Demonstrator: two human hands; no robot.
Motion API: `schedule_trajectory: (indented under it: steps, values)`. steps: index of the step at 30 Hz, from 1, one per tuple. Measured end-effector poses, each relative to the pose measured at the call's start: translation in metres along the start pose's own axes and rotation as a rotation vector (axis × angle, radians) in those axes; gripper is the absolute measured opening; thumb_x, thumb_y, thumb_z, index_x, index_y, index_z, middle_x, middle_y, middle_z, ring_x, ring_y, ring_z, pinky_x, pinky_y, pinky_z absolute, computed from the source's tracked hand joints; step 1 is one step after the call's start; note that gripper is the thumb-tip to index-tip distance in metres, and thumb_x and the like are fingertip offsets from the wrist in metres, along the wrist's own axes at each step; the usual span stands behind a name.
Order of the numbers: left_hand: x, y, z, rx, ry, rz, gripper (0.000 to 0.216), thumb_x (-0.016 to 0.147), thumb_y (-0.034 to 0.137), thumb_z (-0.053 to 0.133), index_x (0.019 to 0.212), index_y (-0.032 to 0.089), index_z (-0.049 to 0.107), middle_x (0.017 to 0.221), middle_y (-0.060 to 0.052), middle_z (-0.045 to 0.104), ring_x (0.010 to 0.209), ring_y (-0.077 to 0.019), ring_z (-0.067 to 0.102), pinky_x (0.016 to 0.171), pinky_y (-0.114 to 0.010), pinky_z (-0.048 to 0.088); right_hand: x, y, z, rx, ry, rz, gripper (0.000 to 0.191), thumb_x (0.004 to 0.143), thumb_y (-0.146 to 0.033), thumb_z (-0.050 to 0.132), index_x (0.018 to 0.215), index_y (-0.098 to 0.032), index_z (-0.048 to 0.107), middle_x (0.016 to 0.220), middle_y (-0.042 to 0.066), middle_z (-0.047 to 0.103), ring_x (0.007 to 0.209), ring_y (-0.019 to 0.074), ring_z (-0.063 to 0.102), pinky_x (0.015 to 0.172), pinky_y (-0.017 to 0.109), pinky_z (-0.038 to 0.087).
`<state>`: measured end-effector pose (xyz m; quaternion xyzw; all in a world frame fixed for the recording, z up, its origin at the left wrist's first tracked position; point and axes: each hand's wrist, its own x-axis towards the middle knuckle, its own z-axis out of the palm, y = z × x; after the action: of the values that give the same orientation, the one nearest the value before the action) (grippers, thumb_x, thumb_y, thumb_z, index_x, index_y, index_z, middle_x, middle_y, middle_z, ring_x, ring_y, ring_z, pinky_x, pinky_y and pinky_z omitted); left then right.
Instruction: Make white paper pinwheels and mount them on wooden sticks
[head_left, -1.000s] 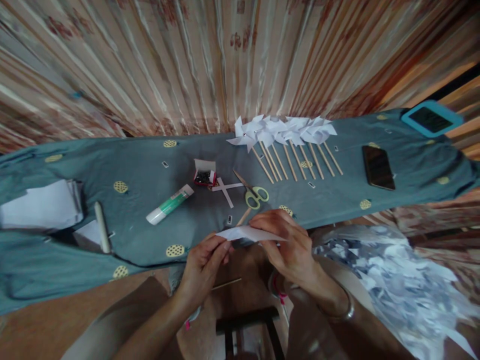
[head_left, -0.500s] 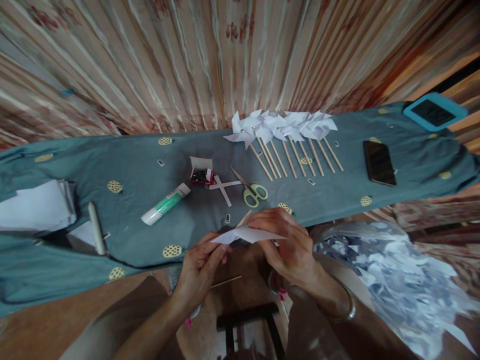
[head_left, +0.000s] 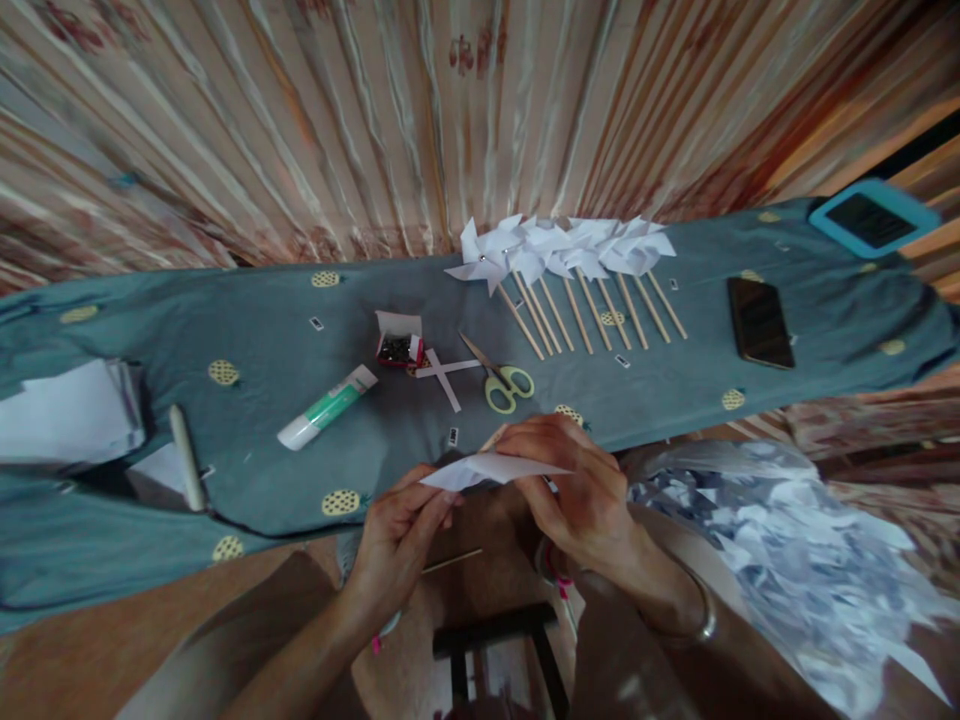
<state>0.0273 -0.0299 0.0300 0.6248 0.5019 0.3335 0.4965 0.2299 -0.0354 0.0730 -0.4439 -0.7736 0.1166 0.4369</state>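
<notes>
Above the table's front edge, a folded white paper pinwheel (head_left: 487, 468) is seen nearly edge-on between my hands. My left hand (head_left: 401, 535) pinches its left side between thumb and fingers. My right hand (head_left: 581, 490) is closed round its right side, the fingers curled behind the paper. The tip of a wooden stick (head_left: 493, 438) shows just beyond the paper; most of it is hidden. Scissors with yellow-green handles (head_left: 495, 372) lie past my hands, beside crossed white paper strips (head_left: 445, 380) and a small open box of dark pins (head_left: 400, 348).
A row of pinwheels on sticks (head_left: 559, 250) lies at the back of the cloth-covered table (head_left: 270, 430). A glue stick (head_left: 328, 408), paper stack (head_left: 75, 410) and pale rod (head_left: 186, 458) lie left; a phone (head_left: 759, 322) and blue-framed device (head_left: 874, 220) right. Below right is a bag of paper pieces (head_left: 810, 570).
Both hands keep their hold on the paper pinwheel almost unmoved. The stick tip beyond it shows slightly less. The view has shifted a little.
</notes>
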Motion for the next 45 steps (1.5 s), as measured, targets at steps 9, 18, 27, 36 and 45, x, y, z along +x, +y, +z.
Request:
schedule_trajectory:
  steps: [9, 18, 27, 36, 45]
  values:
    - [-0.001, -0.005, 0.002, -0.034, -0.013, -0.004, 0.035, 0.091, 0.030, 0.057, 0.058, 0.019, 0.063, 0.070, -0.002, 0.064, 0.063, -0.0123, 0.053, 0.061, -0.021, 0.042, -0.002, -0.001, 0.000, 0.007, -0.009, 0.032, 0.030, 0.090, -0.003, 0.054, 0.113, -0.023, 0.056, 0.097, 0.005, 0.073, 0.094, 0.0191, 0.069, 0.085, 0.039, 0.058]
    - [0.000, -0.001, 0.003, -0.040, -0.011, 0.013, 0.034, 0.090, 0.024, 0.058, 0.057, 0.018, 0.062, 0.071, -0.001, 0.064, 0.065, -0.0117, 0.055, 0.062, -0.020, 0.042, 0.000, -0.001, -0.001, -0.003, -0.019, 0.030, 0.028, 0.090, -0.003, 0.054, 0.111, -0.021, 0.058, 0.098, 0.005, 0.072, 0.094, 0.0188, 0.068, 0.086, 0.037, 0.057]
    - [0.002, 0.004, -0.002, 0.005, -0.076, 0.094, 0.025, 0.092, 0.020, 0.055, 0.073, 0.018, 0.070, 0.068, 0.001, 0.058, 0.062, -0.0095, 0.054, 0.058, -0.018, 0.042, -0.001, 0.005, 0.002, 0.171, 0.008, 0.325, 0.006, 0.091, -0.017, 0.060, 0.093, -0.020, 0.065, 0.089, 0.002, 0.073, 0.081, 0.0143, 0.068, 0.074, 0.027, 0.054]
    - [-0.001, 0.006, 0.000, -0.087, -0.110, -0.018, 0.025, 0.090, 0.028, 0.055, 0.083, 0.017, 0.076, 0.069, 0.000, 0.058, 0.055, -0.0096, 0.051, 0.053, -0.021, 0.039, 0.010, 0.027, 0.009, 0.678, -0.187, 0.660, 0.020, 0.083, -0.037, 0.069, 0.085, -0.017, 0.070, 0.078, 0.000, 0.070, 0.069, 0.0120, 0.060, 0.065, 0.024, 0.046]
    - [-0.001, -0.001, -0.005, -0.181, -0.086, -0.073, 0.028, 0.086, 0.037, 0.059, 0.071, 0.016, 0.070, 0.062, 0.002, 0.053, 0.053, -0.0091, 0.047, 0.054, -0.022, 0.038, 0.021, 0.030, 0.024, 0.863, -0.286, 0.787, 0.031, 0.072, -0.044, 0.078, 0.083, -0.017, 0.068, 0.079, 0.001, 0.069, 0.073, 0.0133, 0.059, 0.070, 0.026, 0.048]
